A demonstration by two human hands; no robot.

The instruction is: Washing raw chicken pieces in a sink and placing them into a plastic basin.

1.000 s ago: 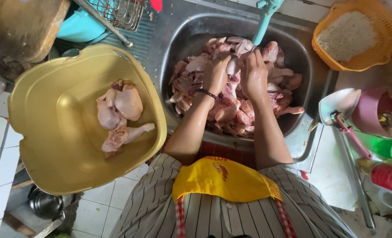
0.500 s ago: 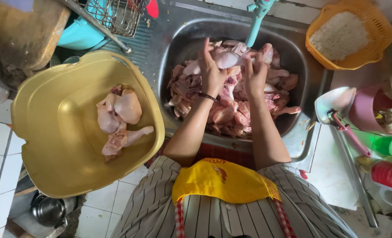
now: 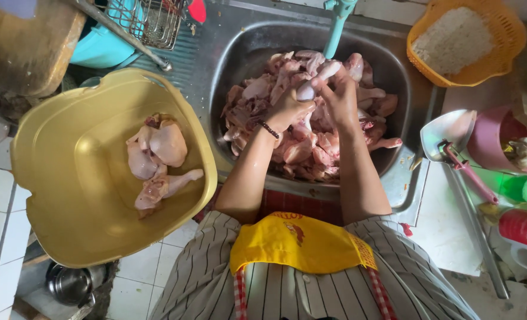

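Chicken piece (image 3: 311, 83), pale and raw, sits up over the middle of the sink (image 3: 240, 53), right above the heap, and both hands are on it. Starting close in: a yellow cloth (image 3: 293, 240) lies on the person's striped shirt (image 3: 210, 284), forearms reaching away over the sink's near rim. Left hand (image 3: 287, 109), dark bead bracelet (image 3: 269, 130) at the wrist, has its grip clenched around the lower end of the chicken piece. Right hand (image 3: 342, 98) comes in from the other side, fingers (image 3: 329, 89) curled onto the upper part, grip grasping that same piece. Under them, a pile of raw chicken (image 3: 299, 151) fills the steel sink. Off to the left, just beside the sink, a big yellow basin (image 3: 56, 178) holds a few cleaned chicken parts (image 3: 157, 160) lying together on its floor. To the right on the counter (image 3: 447, 225) there's a metal scoop with a red handle (image 3: 453, 151). Farther back, a teal tap (image 3: 336, 24) stands over the sink's far edge, an orange basket (image 3: 500, 53) with white grains at the far right, and a wire rack (image 3: 151, 21) at the far left.
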